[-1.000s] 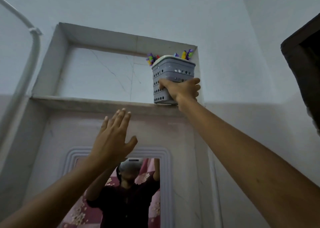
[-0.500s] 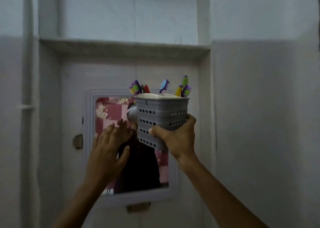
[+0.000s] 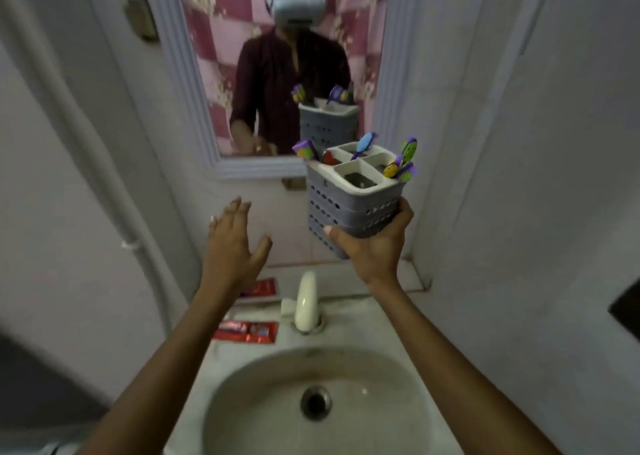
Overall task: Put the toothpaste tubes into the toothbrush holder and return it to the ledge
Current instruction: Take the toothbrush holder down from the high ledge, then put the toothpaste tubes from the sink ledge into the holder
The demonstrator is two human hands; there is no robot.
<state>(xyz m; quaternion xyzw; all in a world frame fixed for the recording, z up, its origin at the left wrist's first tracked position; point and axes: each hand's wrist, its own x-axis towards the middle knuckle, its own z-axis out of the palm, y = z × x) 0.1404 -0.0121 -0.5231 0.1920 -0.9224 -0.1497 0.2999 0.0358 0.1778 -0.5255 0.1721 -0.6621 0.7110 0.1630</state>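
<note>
My right hand (image 3: 375,247) grips the grey perforated toothbrush holder (image 3: 349,205) from below, above the sink and tilted slightly toward me. Several colourful toothbrushes (image 3: 403,160) stick out of its white compartments; the nearest compartment holds no brush. My left hand (image 3: 233,243) hovers open, fingers spread, to the left of the holder. Two red toothpaste tubes lie flat on the sink's back rim, left of the tap: one (image 3: 246,330) nearer me, the other (image 3: 261,286) behind it, partly hidden by my left wrist.
A white basin (image 3: 408,385) with a drain lies below, and a white tap (image 3: 306,300) stands at its back. On the wall ahead hangs a mirror (image 3: 221,84) with a white frame. A pipe (image 3: 86,143) runs down the left wall. The right wall is close.
The holder came off the high ledge and down to just above the sink in my right hand. My view dropped from the ledge to the basin. My left hand lowered with it, still open.
</note>
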